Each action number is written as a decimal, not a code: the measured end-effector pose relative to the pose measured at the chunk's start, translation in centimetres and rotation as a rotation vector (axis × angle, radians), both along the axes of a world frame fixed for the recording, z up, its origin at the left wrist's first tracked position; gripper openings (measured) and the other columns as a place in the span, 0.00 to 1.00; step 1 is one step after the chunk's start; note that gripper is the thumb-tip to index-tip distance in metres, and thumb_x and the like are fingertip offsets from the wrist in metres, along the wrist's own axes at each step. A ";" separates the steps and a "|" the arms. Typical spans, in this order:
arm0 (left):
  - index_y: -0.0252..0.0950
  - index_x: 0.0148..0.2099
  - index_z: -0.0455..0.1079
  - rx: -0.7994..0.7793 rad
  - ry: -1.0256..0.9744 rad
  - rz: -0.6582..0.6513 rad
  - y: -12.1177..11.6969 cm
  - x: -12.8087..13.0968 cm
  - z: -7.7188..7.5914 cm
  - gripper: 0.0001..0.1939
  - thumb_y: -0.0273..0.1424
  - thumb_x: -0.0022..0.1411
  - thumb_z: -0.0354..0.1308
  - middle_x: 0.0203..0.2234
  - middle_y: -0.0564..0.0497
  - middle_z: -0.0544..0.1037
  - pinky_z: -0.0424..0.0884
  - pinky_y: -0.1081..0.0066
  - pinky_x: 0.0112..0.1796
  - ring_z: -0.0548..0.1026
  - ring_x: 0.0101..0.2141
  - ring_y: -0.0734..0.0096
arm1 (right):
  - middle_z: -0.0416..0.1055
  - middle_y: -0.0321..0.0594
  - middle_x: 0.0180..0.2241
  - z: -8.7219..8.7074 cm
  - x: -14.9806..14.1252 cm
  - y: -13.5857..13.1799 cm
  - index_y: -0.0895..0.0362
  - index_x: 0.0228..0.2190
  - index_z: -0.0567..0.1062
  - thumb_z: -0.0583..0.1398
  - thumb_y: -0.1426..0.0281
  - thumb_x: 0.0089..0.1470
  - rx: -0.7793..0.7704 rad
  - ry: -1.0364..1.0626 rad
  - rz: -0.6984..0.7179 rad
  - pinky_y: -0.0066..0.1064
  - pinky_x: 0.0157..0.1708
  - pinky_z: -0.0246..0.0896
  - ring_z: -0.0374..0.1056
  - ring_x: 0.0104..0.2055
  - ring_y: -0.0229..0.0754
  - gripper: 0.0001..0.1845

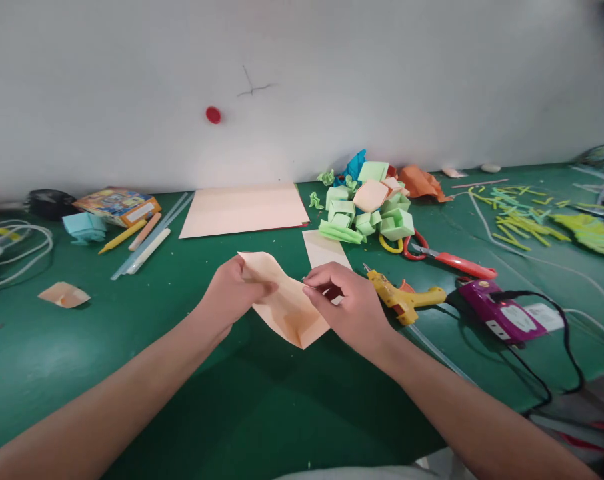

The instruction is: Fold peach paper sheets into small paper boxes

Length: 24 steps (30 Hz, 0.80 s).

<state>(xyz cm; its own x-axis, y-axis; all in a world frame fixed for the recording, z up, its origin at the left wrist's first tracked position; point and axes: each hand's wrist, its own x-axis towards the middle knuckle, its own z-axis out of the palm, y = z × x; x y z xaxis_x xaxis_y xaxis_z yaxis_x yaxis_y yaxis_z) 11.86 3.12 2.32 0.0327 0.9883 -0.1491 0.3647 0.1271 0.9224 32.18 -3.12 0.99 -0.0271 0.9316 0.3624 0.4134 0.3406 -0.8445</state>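
Note:
A peach sheet of paper [287,303], curved and creased near its lower corner, is held up above the green table between both hands. My left hand [235,290] pinches its left edge, thumb on the face towards me. On the opposite side my right hand [349,300] grips the right edge with thumb and bent fingers. Behind my right hand a pale paper strip [326,248] lies flat, partly hidden. A yellow glue gun [405,297] lies just to the right of that hand.
Folded green and peach paper pieces [367,210] are heaped near the wall, with red-handled scissors [452,259] beside them. Peach sheets [242,210] lie at the back. A purple power strip [505,313] with cords sits right; glue sticks [149,251] and a box [117,205] lie left.

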 end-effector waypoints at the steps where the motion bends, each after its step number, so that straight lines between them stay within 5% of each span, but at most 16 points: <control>1: 0.35 0.41 0.72 -0.005 0.048 0.016 0.0 -0.1 0.0 0.25 0.36 0.40 0.73 0.33 0.47 0.81 0.72 0.65 0.29 0.79 0.34 0.56 | 0.78 0.39 0.40 0.0 0.0 0.0 0.52 0.33 0.75 0.61 0.70 0.59 0.010 -0.008 0.006 0.32 0.35 0.70 0.73 0.37 0.41 0.02; 4: 0.37 0.38 0.72 0.022 0.152 0.005 0.0 -0.2 0.6 0.21 0.37 0.42 0.72 0.31 0.49 0.80 0.71 0.67 0.29 0.79 0.33 0.57 | 0.78 0.39 0.41 -0.1 0.1 0.0 0.52 0.34 0.76 0.61 0.70 0.59 0.035 -0.029 0.027 0.32 0.36 0.71 0.74 0.39 0.42 0.02; 14: 0.40 0.40 0.78 0.138 0.254 -0.354 -1.6 -0.3 3.0 0.11 0.38 0.55 0.62 0.25 0.54 0.76 0.61 0.73 0.23 0.72 0.25 0.68 | 0.78 0.37 0.41 -0.8 0.5 0.1 0.51 0.36 0.80 0.62 0.73 0.58 0.046 -0.155 0.110 0.32 0.37 0.68 0.73 0.39 0.40 0.07; 24: 0.39 0.42 0.78 0.058 0.014 -0.172 -0.9 -0.5 2.8 0.15 0.37 0.50 0.67 0.35 0.49 0.84 0.73 0.66 0.31 0.81 0.34 0.57 | 0.81 0.38 0.35 0.7 1.1 0.5 0.53 0.34 0.82 0.66 0.65 0.53 -0.288 0.104 0.050 0.32 0.33 0.68 0.74 0.33 0.41 0.07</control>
